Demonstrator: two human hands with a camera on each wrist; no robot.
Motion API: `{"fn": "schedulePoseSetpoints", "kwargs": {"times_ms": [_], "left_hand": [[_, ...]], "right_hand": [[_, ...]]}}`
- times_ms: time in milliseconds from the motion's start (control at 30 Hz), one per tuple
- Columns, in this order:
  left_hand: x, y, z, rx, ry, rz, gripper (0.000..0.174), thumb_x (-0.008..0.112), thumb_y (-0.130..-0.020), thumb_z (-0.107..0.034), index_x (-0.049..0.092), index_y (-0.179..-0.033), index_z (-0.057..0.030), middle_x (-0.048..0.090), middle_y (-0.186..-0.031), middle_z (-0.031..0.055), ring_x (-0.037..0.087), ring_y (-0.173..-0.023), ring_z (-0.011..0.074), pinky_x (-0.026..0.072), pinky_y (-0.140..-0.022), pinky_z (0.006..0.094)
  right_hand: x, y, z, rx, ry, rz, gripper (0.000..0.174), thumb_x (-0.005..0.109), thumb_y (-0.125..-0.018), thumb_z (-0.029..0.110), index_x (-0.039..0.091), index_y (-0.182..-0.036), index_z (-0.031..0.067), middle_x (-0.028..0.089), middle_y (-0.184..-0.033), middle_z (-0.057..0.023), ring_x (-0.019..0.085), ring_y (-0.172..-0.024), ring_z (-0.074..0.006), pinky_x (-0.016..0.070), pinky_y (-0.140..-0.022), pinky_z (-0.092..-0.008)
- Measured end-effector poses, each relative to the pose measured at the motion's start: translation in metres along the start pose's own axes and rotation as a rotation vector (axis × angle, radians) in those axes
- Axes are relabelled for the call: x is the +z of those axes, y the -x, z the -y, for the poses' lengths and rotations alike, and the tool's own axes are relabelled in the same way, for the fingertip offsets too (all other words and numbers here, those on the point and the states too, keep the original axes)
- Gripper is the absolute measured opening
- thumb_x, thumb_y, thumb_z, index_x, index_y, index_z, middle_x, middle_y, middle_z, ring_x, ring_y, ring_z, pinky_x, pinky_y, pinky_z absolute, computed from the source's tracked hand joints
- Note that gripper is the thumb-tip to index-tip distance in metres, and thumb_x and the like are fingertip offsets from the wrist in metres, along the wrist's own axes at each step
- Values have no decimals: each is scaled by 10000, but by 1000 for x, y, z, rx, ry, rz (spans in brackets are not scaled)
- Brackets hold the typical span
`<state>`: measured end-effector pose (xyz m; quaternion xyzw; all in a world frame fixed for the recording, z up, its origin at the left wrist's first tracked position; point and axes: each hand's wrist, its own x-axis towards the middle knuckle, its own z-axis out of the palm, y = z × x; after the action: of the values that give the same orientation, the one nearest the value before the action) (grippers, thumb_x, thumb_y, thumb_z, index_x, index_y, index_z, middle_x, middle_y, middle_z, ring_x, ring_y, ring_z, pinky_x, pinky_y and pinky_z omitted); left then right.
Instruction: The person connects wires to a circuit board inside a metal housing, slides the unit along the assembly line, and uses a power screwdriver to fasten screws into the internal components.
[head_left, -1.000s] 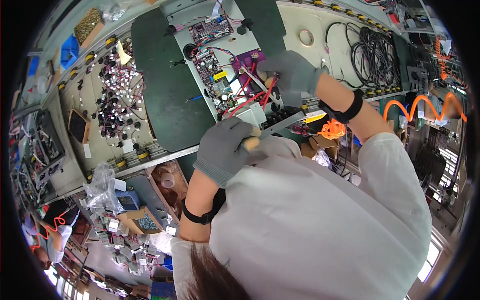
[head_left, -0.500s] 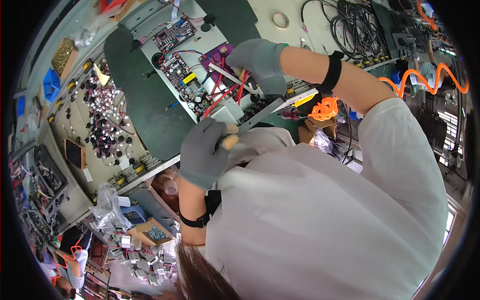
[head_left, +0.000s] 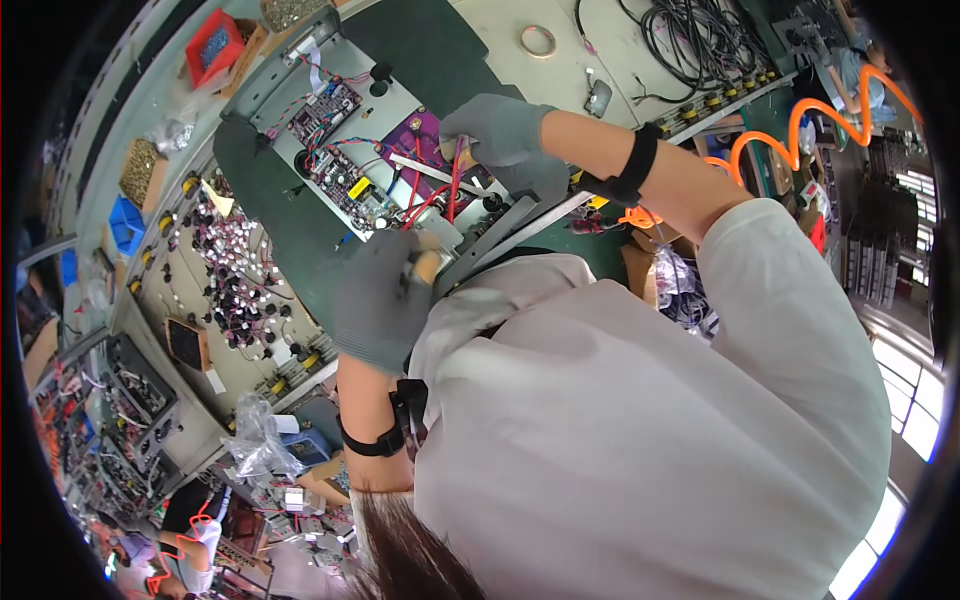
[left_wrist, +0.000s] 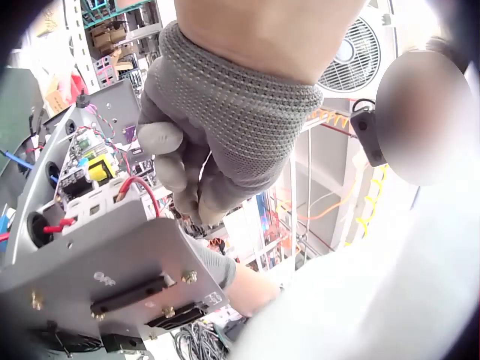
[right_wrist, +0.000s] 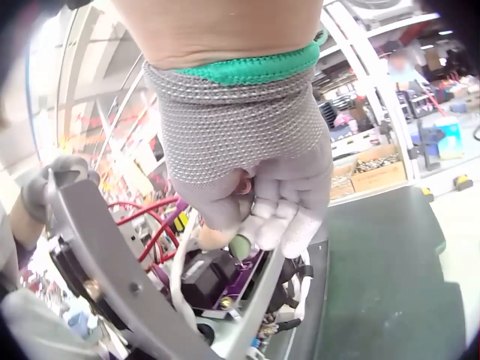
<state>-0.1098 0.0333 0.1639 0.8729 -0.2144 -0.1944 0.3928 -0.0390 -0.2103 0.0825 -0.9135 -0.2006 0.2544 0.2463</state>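
A metal chassis (head_left: 400, 105) lies on a green mat (head_left: 290, 220) on the counter (head_left: 560, 80), right in front of the person, with its near edge raised towards their chest. The left grip (head_left: 385, 300), in a grey glove, is clenched over the near corner of the chassis, fingers curled against the thumb at its rim. The right grip (head_left: 500, 135), also gloved, sits over the purple board (head_left: 425, 135) inside the chassis, just above the red wires (head_left: 450, 185). In the right wrist view its fingers curl tightly around a small green-tipped piece (right_wrist: 240, 245) that is too small to identify. A second circuit board (head_left: 345, 185) lies beside the purple one. Farther back on the counter are a tape ring (head_left: 538, 41) and a bundle of black cables (head_left: 690, 35).
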Motion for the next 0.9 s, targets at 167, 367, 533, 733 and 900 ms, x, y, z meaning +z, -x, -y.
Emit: {"fn": "schedulePoseSetpoints", "kwargs": {"times_ms": [167,367,533,733,900], "left_hand": [[7,-65,10,171,-225,-93,182,585,-809,-96,624,-985,-72,610,-908,88,580,-766,250,464,-674,286],[30,-130,-1,96,-777,352,236,655,-737,-326,707,-895,-158,646,-913,28,547,-964,257,452,-819,389],[38,-153,2,57,-810,495,265,675,-735,-367,713,-892,-157,657,-864,93,593,-885,263,475,-786,362],[46,-167,-4,-100,-793,604,260,696,-719,-285,705,-884,-84,669,-848,137,642,-770,285,497,-722,345],[52,-178,-13,-228,-800,652,230,695,-709,-229,703,-874,-69,660,-846,169,649,-781,279,500,-727,343]], "right_hand": [[12,44,5,189,-240,-427,216,583,-813,200,627,-1005,111,649,-895,-95,612,-865,-266,476,-760,-358],[49,82,18,331,-742,-713,292,491,-907,283,600,-1031,43,636,-874,-114,613,-810,-198,472,-745,-297],[83,88,29,280,-1100,-831,342,424,-949,311,593,-1019,22,611,-883,-107,580,-818,-168,460,-763,-293],[97,83,46,235,-1210,-1008,374,366,-966,303,583,-912,2,587,-811,-71,541,-774,-141,443,-752,-283],[117,61,51,249,-1528,-1020,441,330,-968,332,594,-840,3,585,-763,-68,520,-723,-138,438,-699,-286]]}}
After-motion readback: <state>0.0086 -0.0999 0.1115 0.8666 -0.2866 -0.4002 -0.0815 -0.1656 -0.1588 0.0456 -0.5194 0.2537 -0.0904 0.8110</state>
